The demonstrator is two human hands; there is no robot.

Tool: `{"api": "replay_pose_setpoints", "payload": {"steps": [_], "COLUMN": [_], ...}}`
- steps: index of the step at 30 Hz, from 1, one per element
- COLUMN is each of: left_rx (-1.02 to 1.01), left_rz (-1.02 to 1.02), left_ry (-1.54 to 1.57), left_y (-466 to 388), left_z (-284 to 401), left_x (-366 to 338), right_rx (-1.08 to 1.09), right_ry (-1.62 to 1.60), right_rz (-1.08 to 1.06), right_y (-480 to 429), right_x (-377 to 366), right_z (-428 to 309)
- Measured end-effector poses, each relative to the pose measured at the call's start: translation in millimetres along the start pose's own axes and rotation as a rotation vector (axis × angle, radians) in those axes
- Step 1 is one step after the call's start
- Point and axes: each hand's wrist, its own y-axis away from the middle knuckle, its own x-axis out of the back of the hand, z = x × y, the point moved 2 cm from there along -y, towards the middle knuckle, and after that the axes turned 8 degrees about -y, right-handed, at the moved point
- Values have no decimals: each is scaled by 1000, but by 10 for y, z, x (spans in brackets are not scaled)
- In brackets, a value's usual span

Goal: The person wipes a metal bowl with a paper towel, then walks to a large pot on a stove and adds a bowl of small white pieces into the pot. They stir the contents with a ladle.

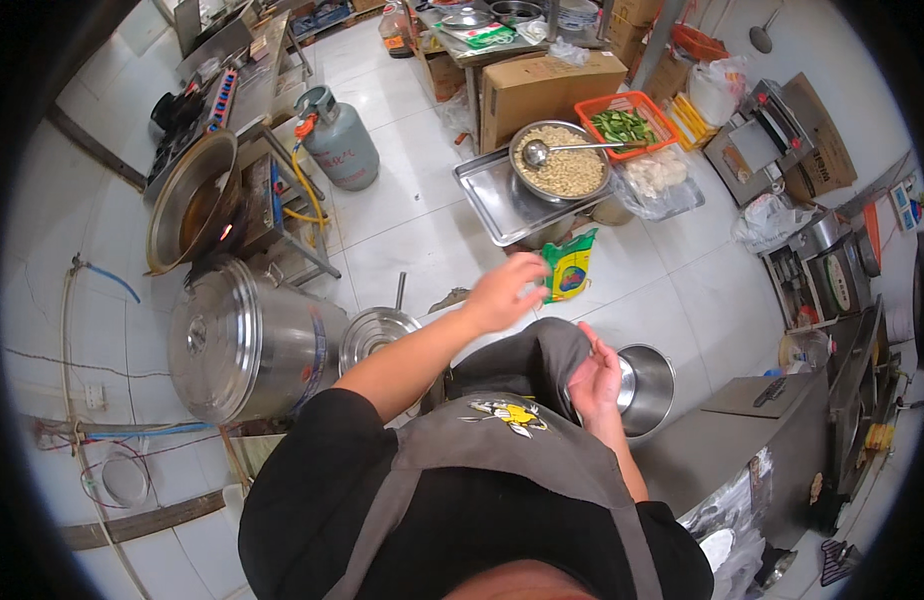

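Note:
My left hand is stretched forward, fingers bent and a little blurred, with nothing visible in it. Just beyond its fingertips stands a green and yellow plastic packet bearing writing; contact between them cannot be made out. My right hand lies palm up at the side of my grey apron, thumb and fingers spread along the cloth. Right beside it, partly behind the wrist, a deep stainless steel pot sits low down.
Ahead, a steel bowl of pale kernels with a ladle rests on a metal tray. An orange basket holds cut green vegetables. Leftward are a large lidded steel pot, a gas cylinder and a wok over flame.

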Motion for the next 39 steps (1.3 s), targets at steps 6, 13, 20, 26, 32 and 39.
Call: {"api": "replay_pose_setpoints", "payload": {"steps": [6, 13, 20, 26, 32, 39], "left_rx": [583, 1170, 1215, 880, 1102, 1212], "left_rz": [-156, -738, -719, -285, 187, -477], "left_ry": [-359, -597, -400, -242, 177, -67], "left_y": [928, 3418, 3226, 796, -545, 536], "left_z": [-1765, -2274, -2923, -3732, -3741, -3453], "left_x": [-295, -100, -186, 201, 463, 218], "right_rx": [173, -20, -308, -317, -16, -85], "right_ry": [661, 931, 1322, 1610, 1971, 2271], "right_rz": [428, 546, 612, 636, 655, 759], "right_y": [-374, -1230, -2267, -3130, -3946, -5168], "right_x": [91, 498, 869, 1307, 1815, 1573], "right_z": [-982, -1180, -1061, -1524, -2406, -3493]}}
